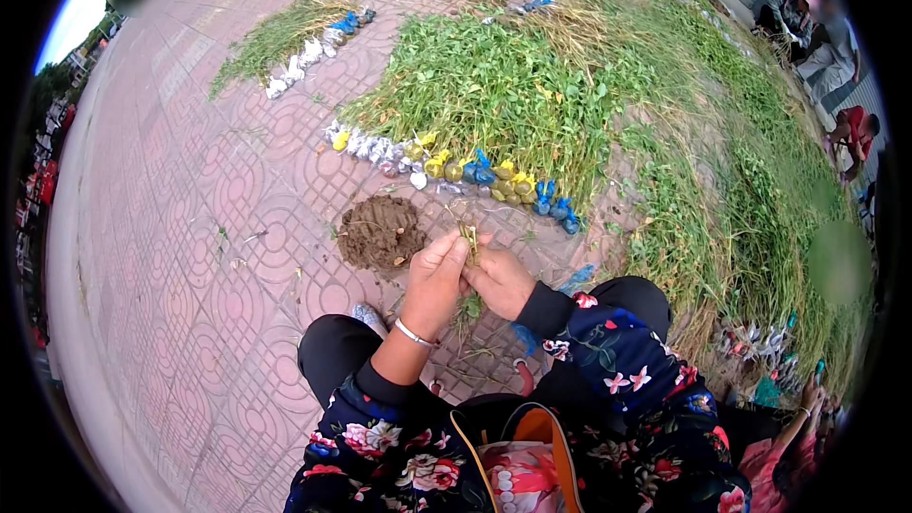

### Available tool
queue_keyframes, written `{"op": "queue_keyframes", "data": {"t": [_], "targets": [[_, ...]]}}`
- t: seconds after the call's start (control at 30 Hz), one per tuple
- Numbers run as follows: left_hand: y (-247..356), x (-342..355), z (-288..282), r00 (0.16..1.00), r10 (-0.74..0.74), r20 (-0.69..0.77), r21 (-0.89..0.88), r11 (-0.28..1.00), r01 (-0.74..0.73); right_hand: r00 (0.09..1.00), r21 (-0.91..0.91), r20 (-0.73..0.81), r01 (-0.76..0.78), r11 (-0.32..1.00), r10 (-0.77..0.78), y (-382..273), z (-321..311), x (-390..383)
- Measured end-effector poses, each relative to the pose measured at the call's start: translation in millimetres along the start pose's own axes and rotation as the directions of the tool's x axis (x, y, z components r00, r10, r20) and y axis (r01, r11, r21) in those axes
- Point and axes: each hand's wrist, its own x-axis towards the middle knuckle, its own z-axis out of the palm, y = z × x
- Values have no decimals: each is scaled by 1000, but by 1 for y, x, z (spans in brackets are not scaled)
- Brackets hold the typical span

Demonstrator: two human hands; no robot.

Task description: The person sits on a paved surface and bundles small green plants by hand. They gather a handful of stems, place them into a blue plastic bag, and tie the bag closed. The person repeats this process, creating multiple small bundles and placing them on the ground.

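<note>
My left hand (432, 287) and my right hand (503, 281) meet in front of my knees, fingers pinched together. Between them is a small bunch of plant stems (471, 239), its pale yellow-green ends poking up past the fingertips. Some green leaves (471, 306) hang just below the hands. A mound of damp brown soil (382, 232) lies on the paving just beyond my left hand. Farther off, a row of small tied plastic bags in yellow (437, 166), blue (480, 171) and white (366, 145) wraps the root ends of green seedlings (484, 85). The fingers partly hide the bunch.
Patterned red paving (237, 256) stretches to the left. Another bundle of bagged plants (294, 33) lies at the far left. More long greenery (760, 171) covers the right side. Seated people work along the far and right edges. Blue plastic (578, 277) lies by my right knee.
</note>
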Motion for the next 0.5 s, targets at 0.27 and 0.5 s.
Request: {"op": "queue_keyframes", "data": {"t": [0.27,0.5], "targets": [[-8,-1,0,960,273,55,366,889,-274,995,-335,-80,30,942,-60,26,1,-1],[-9,-1,-13,939,237,249,451,829,-329,996,-509,62,93,855,-71,14,-7,-7]]}}
